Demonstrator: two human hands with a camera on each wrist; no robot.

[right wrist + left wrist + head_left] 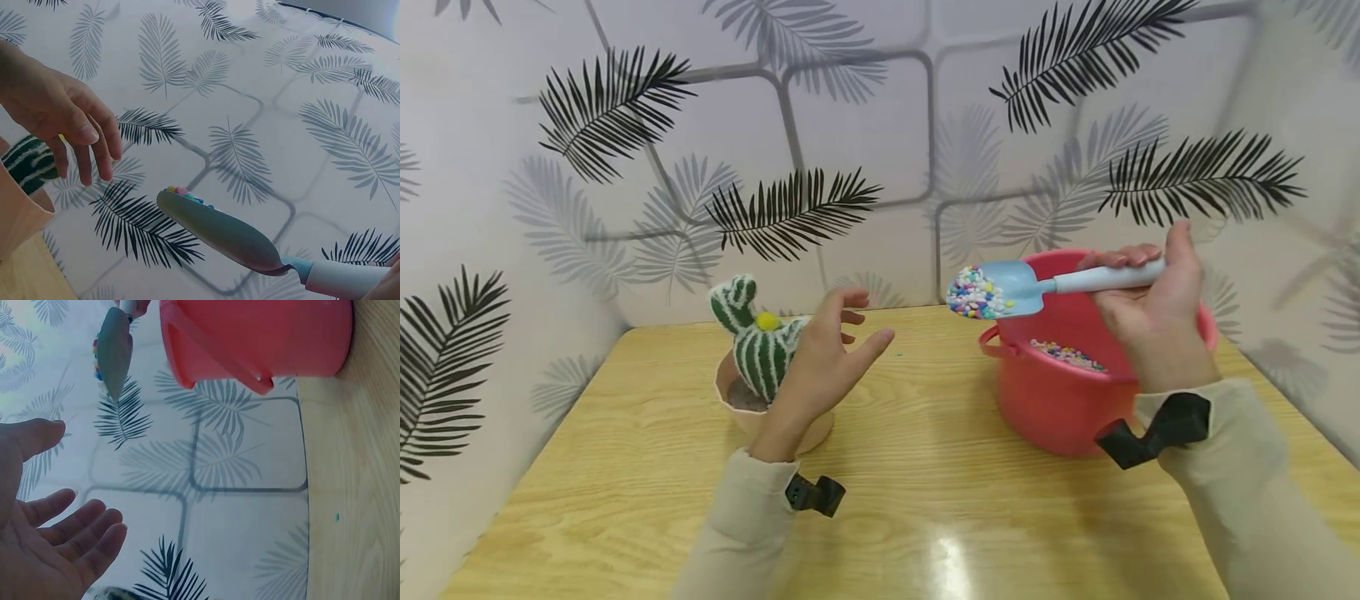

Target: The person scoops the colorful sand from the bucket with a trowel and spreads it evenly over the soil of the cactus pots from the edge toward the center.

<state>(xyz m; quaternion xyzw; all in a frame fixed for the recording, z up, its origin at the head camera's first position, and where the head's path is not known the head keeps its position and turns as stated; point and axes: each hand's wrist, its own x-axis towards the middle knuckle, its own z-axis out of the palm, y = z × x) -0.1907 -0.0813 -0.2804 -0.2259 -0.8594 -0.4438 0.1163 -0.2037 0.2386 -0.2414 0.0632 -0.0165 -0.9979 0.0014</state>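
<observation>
My right hand (1150,300) grips the white handle of a small light-blue trowel (1011,279), held above the rim of a red bucket (1060,417). Colourful pebbles (976,293) are heaped on the trowel's blade, which points left. More pebbles (1067,356) show inside the bucket. My left hand (831,358) hovers in front of a knitted cactus (756,358) with a yellow bloom, its fingers loosely bent and holding nothing. The cactus stands in a pale peach pot (815,435), partly hidden behind that hand. In the right wrist view the trowel's underside (225,237) shows.
Everything stands on a light wooden table (917,467) against a wall covering (865,125) with a leaf print. One tiny green bit (337,517) lies on the wood between pot and bucket. The bucket's handle (219,356) hangs down its side.
</observation>
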